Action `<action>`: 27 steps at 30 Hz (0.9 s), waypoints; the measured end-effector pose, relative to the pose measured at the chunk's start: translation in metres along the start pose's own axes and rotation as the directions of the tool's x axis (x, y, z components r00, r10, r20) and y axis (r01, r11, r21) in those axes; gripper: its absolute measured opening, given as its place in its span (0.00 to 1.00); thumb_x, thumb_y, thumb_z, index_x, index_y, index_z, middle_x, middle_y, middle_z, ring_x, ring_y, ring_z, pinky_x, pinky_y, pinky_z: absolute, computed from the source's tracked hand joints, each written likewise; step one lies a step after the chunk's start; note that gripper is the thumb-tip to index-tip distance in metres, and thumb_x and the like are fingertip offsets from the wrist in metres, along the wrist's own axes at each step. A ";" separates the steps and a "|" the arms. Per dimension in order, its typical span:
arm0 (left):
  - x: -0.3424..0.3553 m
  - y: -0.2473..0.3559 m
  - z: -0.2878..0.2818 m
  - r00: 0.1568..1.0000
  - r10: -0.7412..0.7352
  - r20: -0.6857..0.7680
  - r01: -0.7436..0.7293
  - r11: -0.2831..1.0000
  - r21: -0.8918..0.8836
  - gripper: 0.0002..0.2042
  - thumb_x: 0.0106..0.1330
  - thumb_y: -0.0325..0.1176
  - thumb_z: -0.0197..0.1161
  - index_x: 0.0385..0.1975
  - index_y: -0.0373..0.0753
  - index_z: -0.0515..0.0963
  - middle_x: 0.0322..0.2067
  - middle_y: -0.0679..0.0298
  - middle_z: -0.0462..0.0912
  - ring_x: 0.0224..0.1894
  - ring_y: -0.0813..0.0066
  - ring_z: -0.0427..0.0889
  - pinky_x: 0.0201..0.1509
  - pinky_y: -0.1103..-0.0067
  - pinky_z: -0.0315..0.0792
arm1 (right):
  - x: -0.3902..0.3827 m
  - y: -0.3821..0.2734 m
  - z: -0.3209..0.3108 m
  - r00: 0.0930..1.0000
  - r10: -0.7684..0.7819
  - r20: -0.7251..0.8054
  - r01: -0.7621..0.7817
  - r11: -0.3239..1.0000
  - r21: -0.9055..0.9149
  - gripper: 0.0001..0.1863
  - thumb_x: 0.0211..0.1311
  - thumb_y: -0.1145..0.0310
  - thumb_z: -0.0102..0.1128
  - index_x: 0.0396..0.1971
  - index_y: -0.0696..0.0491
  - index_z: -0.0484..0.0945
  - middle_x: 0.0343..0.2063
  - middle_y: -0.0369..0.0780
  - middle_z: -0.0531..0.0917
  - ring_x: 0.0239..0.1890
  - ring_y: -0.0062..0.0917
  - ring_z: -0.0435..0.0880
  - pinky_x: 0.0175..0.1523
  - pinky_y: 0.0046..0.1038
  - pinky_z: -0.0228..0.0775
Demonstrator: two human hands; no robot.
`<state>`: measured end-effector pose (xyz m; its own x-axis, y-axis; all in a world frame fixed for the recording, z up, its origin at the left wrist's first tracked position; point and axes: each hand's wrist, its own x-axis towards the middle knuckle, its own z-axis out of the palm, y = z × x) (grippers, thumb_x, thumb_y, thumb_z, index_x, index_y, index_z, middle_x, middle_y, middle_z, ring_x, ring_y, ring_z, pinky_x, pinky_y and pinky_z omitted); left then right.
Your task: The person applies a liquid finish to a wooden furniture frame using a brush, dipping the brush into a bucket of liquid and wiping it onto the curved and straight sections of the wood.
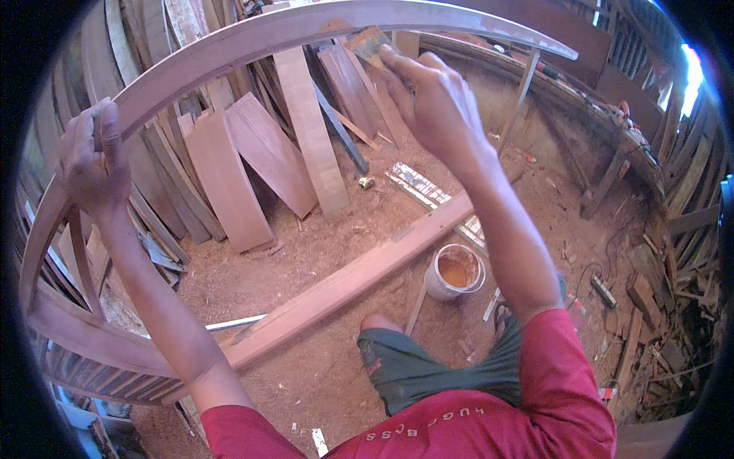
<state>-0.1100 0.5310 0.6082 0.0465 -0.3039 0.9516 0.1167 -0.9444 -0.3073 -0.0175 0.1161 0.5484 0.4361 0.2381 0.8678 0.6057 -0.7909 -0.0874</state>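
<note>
A large curved wooden frame (229,47) arches across the far side, its right part paler than its left. My left hand (95,161) is closed around the frame at the left, with the fingers over its upper edge. At the far middle, my right hand (443,107) is closed on a flat paintbrush (368,44), held against or very near the curved piece. The palm and fingers hide most of the brush's handle. Below my right forearm, a white bucket (453,284) with orange-brown liquid stands on the ground.
A long wooden beam (352,281) lies diagonally before my knees. Several boards (229,180) lean at the back left. A workbench (566,99) with tools runs along the right. Scrap wood (650,298) lies at the far right, and sawdust covers the ground (306,413).
</note>
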 end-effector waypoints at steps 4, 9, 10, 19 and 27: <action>0.000 0.002 0.000 1.000 0.003 -0.030 -0.003 1.000 0.011 0.20 0.75 0.51 0.52 0.38 0.43 0.84 0.35 0.61 0.85 0.41 0.59 0.85 0.47 0.68 0.75 | -0.004 -0.026 0.029 0.961 -0.036 -0.274 0.119 0.948 0.294 0.19 0.68 0.65 0.58 0.56 0.55 0.78 0.36 0.57 0.81 0.37 0.52 0.84 0.40 0.47 0.78; 0.002 0.007 -0.001 1.000 -0.011 -0.023 0.012 1.000 0.008 0.22 0.76 0.54 0.50 0.38 0.42 0.84 0.35 0.61 0.85 0.41 0.59 0.84 0.47 0.68 0.75 | 0.000 -0.045 0.075 0.925 0.133 -0.355 0.021 0.917 0.398 0.20 0.70 0.68 0.59 0.58 0.60 0.77 0.31 0.52 0.80 0.31 0.43 0.81 0.38 0.40 0.74; 0.001 0.008 0.000 0.999 -0.032 -0.002 0.032 0.999 -0.006 0.23 0.76 0.54 0.50 0.38 0.42 0.85 0.35 0.61 0.85 0.41 0.59 0.84 0.47 0.67 0.75 | -0.001 -0.044 0.086 0.915 0.147 -0.376 0.019 0.914 0.405 0.20 0.70 0.68 0.59 0.59 0.60 0.76 0.32 0.52 0.80 0.31 0.44 0.81 0.38 0.41 0.74; 0.003 0.011 -0.008 1.000 -0.023 -0.004 0.022 0.999 -0.045 0.21 0.74 0.53 0.53 0.39 0.41 0.85 0.36 0.59 0.86 0.43 0.58 0.84 0.49 0.67 0.74 | -0.013 -0.066 0.075 0.946 0.200 -0.255 -0.075 0.900 0.429 0.20 0.68 0.69 0.59 0.56 0.63 0.77 0.33 0.56 0.83 0.35 0.43 0.87 0.38 0.37 0.78; 0.007 0.021 -0.012 0.997 -0.064 0.037 0.067 0.995 -0.070 0.21 0.75 0.50 0.52 0.41 0.39 0.84 0.39 0.56 0.86 0.44 0.56 0.84 0.52 0.66 0.74 | 0.018 -0.061 0.042 0.919 0.357 -0.166 -0.192 0.774 0.604 0.20 0.69 0.65 0.58 0.50 0.68 0.79 0.20 0.49 0.85 0.19 0.29 0.87 0.27 0.29 0.78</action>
<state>-0.1195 0.5078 0.6088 0.0752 -0.2379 0.9684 0.0498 -0.9690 -0.2420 -0.0185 0.1920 0.5489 0.5069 -0.1572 0.8475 0.7869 -0.3169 -0.5294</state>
